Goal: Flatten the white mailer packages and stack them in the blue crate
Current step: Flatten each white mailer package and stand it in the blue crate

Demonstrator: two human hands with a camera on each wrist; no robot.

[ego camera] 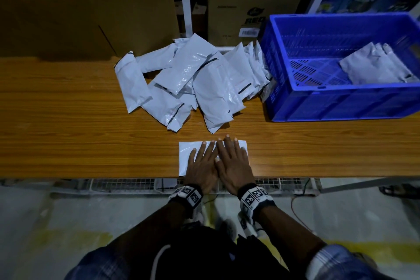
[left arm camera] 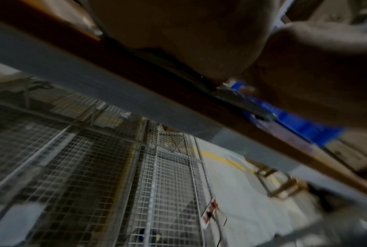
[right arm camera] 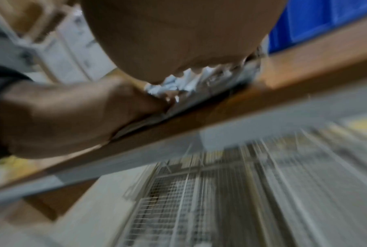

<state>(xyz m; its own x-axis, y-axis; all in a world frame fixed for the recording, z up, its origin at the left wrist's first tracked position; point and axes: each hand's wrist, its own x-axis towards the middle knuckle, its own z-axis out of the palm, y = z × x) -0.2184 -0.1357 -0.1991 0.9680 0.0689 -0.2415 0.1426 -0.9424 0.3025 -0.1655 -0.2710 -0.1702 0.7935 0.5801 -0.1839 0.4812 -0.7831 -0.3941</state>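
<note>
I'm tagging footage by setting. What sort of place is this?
Probably a warehouse packing station: a pile of white plastic mailer packages on a wooden table, a blue slatted plastic crate, and brown cardboard cartons on shelving.

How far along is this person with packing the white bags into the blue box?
Early on. Done: a few white mailers already lie in the blue crate. In hand: the left hand and right hand press flat, side by side, on one mailer at the table's near edge. Left: a loose pile of mailers beside the crate, clearly more than are inside it.
</note>
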